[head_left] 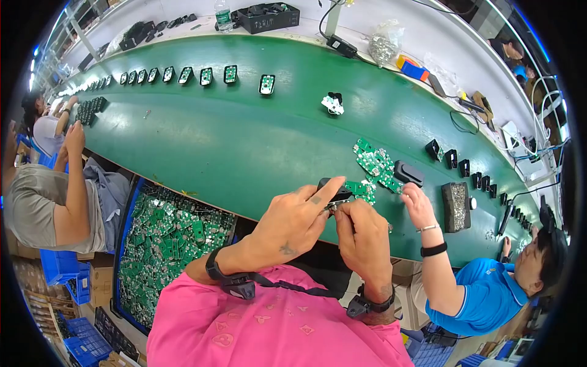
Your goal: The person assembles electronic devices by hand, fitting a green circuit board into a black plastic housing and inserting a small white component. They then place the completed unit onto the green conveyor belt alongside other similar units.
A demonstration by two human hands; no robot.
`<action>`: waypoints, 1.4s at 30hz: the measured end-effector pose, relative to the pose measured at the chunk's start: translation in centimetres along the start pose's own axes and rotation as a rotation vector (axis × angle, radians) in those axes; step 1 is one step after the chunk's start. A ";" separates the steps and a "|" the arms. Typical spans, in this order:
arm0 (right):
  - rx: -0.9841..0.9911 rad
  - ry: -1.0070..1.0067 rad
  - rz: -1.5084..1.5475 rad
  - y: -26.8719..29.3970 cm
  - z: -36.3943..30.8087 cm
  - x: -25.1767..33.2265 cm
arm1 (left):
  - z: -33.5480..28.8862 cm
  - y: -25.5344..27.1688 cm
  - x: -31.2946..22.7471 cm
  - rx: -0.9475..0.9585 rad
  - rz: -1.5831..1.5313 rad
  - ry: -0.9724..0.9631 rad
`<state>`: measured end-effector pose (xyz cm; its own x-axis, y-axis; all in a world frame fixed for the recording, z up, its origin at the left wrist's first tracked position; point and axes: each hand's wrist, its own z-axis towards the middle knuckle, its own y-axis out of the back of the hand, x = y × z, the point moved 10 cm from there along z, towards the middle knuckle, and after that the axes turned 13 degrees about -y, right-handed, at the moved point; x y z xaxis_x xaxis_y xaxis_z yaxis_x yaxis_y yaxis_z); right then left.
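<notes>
My left hand [287,221] is closed around a small black plastic housing [335,194] near the table's front edge. The fingertips of my right hand [365,235] are pinched together at the housing's lower end; what lies between them is hidden. Just beyond my hands, a loose pile of green circuit boards [374,160] spreads over the green table [244,140]. Beside that pile lies a dark rounded case [409,174], with a co-worker's hand [418,207] close to it.
A row of black housings with boards [230,74] runs along the far left. Another row of black housings [451,159] curves down the right, near a dark block [455,208]. A blue-rimmed bin of circuit boards [165,238] stands at my left. Co-workers sit on both sides.
</notes>
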<state>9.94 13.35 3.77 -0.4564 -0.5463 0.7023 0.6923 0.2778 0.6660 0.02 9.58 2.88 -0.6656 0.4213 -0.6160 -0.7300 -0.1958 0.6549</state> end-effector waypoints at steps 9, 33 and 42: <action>-0.108 -0.109 0.133 -0.4 1.3 -2.8 | -0.8 -1.4 4.3 -0.151 -0.317 0.169; -0.073 -0.498 0.931 -3.2 -1.8 -9.2 | -0.9 -3.5 4.7 -0.243 -0.393 0.090; -0.088 -0.635 0.923 -2.2 -2.1 -9.1 | -0.5 -2.6 2.7 -0.331 -0.263 -0.038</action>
<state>13.73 16.10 -4.61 0.0669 0.3488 0.9348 0.9381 0.2971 -0.1780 0.00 10.80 -0.73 -0.4487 0.5261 -0.7224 -0.8886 -0.3490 0.2977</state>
